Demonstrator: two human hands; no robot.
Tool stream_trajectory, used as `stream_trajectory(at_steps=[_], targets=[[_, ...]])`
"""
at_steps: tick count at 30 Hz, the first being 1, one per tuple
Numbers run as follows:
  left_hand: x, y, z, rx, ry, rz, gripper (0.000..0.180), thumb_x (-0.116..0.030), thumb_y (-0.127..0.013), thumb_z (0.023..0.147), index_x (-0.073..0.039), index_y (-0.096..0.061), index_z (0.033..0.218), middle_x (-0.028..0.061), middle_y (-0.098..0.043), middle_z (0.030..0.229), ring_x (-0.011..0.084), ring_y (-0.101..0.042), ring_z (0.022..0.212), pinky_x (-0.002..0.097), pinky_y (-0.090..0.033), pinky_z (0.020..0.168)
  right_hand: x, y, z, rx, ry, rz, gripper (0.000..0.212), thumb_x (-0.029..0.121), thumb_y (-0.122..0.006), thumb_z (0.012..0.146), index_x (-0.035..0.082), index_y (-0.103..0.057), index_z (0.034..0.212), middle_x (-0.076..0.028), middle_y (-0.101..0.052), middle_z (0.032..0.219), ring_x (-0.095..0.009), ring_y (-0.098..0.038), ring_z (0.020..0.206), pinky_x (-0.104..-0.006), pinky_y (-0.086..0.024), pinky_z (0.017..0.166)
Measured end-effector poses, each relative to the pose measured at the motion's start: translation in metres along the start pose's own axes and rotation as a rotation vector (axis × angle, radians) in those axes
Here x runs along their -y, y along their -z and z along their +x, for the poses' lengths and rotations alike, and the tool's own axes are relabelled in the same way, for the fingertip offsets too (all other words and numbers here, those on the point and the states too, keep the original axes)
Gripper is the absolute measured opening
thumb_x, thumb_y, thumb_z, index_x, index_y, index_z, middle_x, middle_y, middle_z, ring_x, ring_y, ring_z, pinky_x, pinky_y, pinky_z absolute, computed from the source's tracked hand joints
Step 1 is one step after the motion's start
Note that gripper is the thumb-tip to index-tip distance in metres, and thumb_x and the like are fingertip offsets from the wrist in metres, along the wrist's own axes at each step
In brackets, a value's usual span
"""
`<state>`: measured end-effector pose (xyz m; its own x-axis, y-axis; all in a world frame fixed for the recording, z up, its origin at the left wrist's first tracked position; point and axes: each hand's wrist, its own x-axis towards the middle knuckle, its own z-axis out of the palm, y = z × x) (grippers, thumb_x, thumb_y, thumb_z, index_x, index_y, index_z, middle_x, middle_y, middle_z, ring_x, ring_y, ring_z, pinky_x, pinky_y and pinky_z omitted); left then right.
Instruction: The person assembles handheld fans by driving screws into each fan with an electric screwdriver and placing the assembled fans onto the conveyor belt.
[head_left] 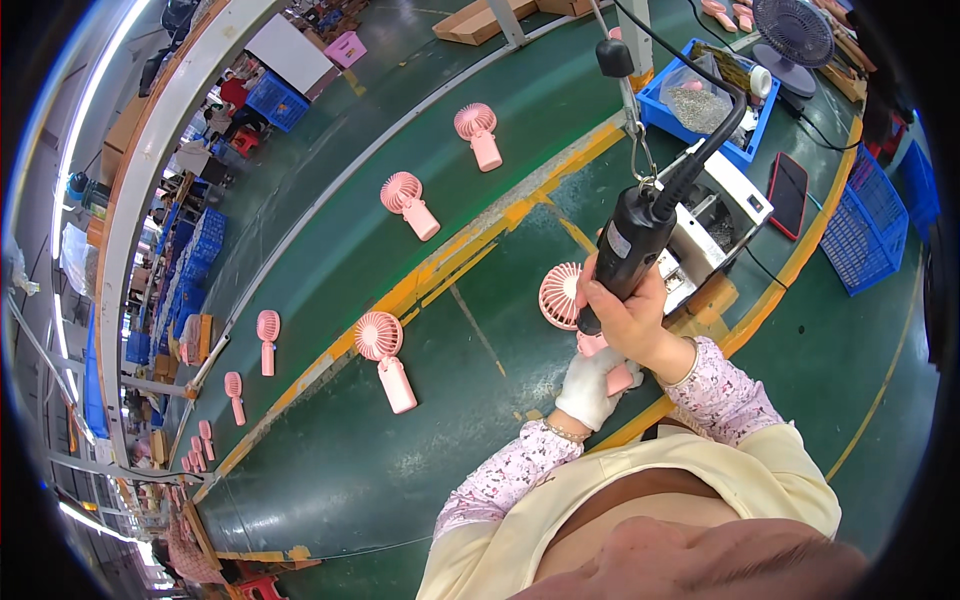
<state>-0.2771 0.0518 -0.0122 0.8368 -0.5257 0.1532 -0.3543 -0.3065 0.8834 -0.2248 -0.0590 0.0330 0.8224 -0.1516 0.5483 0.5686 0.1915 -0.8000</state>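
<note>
My right hand [632, 318] is wrapped round a black corded electric screwdriver [633, 238], which hangs from a metal hook and points down. Its tip meets a pink handheld fan [561, 290] near the neck, though my fingers partly cover that spot. My left hand [588, 392], in a white glove, is closed round the handle of this same fan at the bench's near edge. Further left on the green bench lies a second pink fan [379, 336], its round grille pointing away from me and its handle toward me.
Beyond the yellow edge, several pink fans [403, 192] lie along a green conveyor belt [330, 235]. Right of the screwdriver stand a white machine [738, 195], a red-rimmed phone [788, 195] and a blue bin [738, 155] with a bag of small parts. A blue basket [865, 225] sits further right.
</note>
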Motion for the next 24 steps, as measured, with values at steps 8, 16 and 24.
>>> stream_trajectory(at_steps=[8,16,24], targets=[[0.008,-0.008,-0.001,0.004,0.181,-0.413,0.030,-0.009,-0.071,0.067,-0.011,-0.064,0.096,0.0137,-0.063,0.092,0.0364,-0.057,0.089,0.0402,-0.046,0.077,0.008,-0.006,0.001,-0.111,-0.093,0.090,0.035,0.006,-0.068,0.078,-0.001,-0.049,0.107,-0.004,-0.061,0.086,-0.008,-0.056,0.076,-0.0243,-0.046,0.070],[0.008,-0.013,0.000,-0.079,0.491,-0.940,0.027,-0.006,-0.069,0.064,-0.012,-0.065,0.091,0.0122,-0.063,0.090,0.0355,-0.057,0.089,0.0409,-0.046,0.077,0.012,-0.008,0.001,-0.105,-0.076,0.098,0.033,0.007,-0.068,0.078,-0.001,-0.049,0.105,-0.004,-0.061,0.084,-0.008,-0.057,0.073,-0.0244,-0.047,0.067],[0.010,-0.009,-0.004,0.022,-0.053,0.080,0.024,-0.009,-0.069,0.065,-0.011,-0.065,0.089,0.0117,-0.064,0.088,0.0361,-0.057,0.090,0.0416,-0.045,0.080,0.016,-0.011,-0.001,-0.035,-0.111,0.138,0.032,0.004,-0.066,0.079,-0.001,-0.047,0.104,-0.004,-0.062,0.082,-0.009,-0.057,0.069,-0.0249,-0.048,0.064]])
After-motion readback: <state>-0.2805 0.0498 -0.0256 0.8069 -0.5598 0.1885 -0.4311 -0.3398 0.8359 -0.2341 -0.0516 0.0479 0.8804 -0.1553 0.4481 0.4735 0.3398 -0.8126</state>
